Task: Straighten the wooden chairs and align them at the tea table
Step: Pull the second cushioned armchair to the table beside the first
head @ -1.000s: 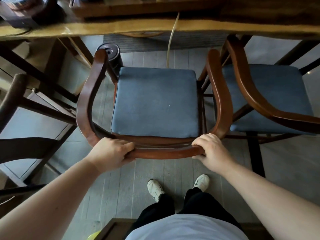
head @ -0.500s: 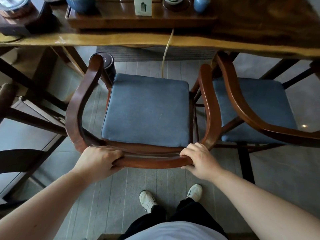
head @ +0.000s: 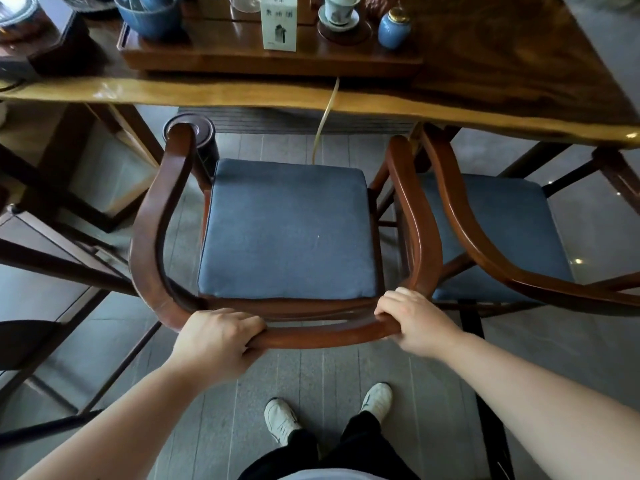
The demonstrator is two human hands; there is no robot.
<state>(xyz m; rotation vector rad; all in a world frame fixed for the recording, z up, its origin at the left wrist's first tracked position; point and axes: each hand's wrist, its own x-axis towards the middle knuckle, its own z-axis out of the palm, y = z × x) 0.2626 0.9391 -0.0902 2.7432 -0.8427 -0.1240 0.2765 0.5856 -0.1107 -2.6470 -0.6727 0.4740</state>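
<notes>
A wooden chair (head: 149, 216) with a curved back rail and a blue seat cushion (head: 287, 230) stands in front of me, facing the tea table (head: 214, 93). My left hand (head: 214, 341) grips the back rail at its left bend. My right hand (head: 415, 320) grips the same rail near its right bend. A second wooden chair (head: 460, 220) with a blue cushion stands close on the right, its armrest almost touching the first chair's. The front ends of both chairs' arms lie near the table's edge.
On the table sit a wooden tea tray (head: 270, 60) with a blue bowl, a cup, a small blue jar and a white card. A dark cylinder (head: 194, 133) stands on the floor by the chair's left arm. Dark chair frames (head: 52, 265) crowd the left. My feet (head: 280, 420) are behind the chair.
The chair sits lower in view and more of the tabletop shows. Both hands keep their grip on the back rail.
</notes>
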